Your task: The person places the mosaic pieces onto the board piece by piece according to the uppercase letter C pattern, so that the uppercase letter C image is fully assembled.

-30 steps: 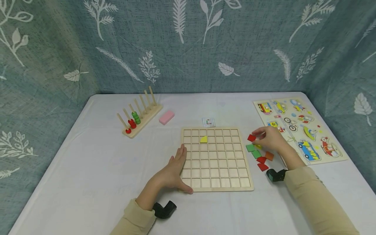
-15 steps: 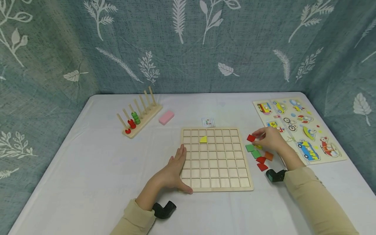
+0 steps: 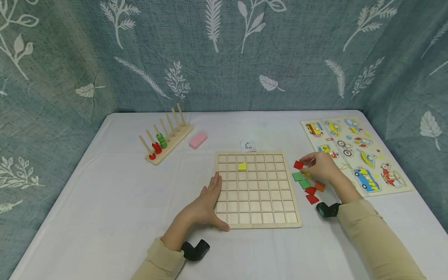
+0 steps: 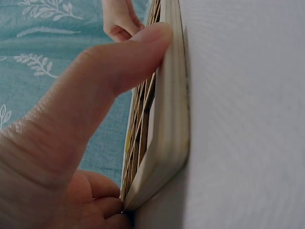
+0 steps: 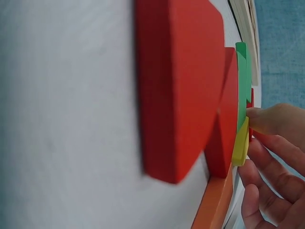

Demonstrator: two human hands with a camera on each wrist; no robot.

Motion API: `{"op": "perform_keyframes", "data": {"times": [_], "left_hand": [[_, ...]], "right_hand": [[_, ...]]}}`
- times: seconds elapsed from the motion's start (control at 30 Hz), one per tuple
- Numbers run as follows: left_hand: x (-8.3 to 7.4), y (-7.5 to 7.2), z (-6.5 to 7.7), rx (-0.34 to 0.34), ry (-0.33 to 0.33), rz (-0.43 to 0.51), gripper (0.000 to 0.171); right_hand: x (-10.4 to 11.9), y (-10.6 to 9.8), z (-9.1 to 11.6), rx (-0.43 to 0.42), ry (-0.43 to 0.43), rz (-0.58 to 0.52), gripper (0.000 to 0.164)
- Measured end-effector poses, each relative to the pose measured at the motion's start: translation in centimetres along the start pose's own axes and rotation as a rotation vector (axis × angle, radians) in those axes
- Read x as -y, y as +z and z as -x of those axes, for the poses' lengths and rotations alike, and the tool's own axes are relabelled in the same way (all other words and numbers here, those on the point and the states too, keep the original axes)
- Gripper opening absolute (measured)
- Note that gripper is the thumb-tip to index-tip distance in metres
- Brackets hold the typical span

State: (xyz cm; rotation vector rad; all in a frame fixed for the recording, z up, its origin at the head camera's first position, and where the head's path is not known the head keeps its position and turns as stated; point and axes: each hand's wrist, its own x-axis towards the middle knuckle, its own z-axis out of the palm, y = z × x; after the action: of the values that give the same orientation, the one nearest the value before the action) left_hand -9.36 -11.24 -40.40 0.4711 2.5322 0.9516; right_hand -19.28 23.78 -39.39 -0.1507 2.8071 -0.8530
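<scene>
- The red tile (image 3: 298,165) lies flat on the cloth, just off the board's right edge, towards its far end.
- The right hand (image 3: 320,167) comes at it from the right; thumb and forefinger look closed about its right-hand corner in a light pinch.
- From those fingertips, the board (image 3: 261,185) is to the left, with the tile in between.
- I can't make out a long axis: the tile looks squarish and the fingers cover one end.
- A loose yellow tile (image 3: 308,175) sits partly under the same hand, a green tile (image 3: 297,177) just on the near side of the red one.
- The left hand (image 3: 203,207) is the farther one, fingers out along the board's left edge, thumb on its near corner.
</scene>
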Motion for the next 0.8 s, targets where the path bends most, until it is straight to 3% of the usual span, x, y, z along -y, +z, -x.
{"op": "perform_keyframes", "data": {"times": [0.8], "left_hand": [[0.1,0.0,0.0,0.000,0.008,0.005,0.137]], "right_hand": [[1.3,-0.3,0.2,-0.008,-0.034,0.005,0.033]]}}
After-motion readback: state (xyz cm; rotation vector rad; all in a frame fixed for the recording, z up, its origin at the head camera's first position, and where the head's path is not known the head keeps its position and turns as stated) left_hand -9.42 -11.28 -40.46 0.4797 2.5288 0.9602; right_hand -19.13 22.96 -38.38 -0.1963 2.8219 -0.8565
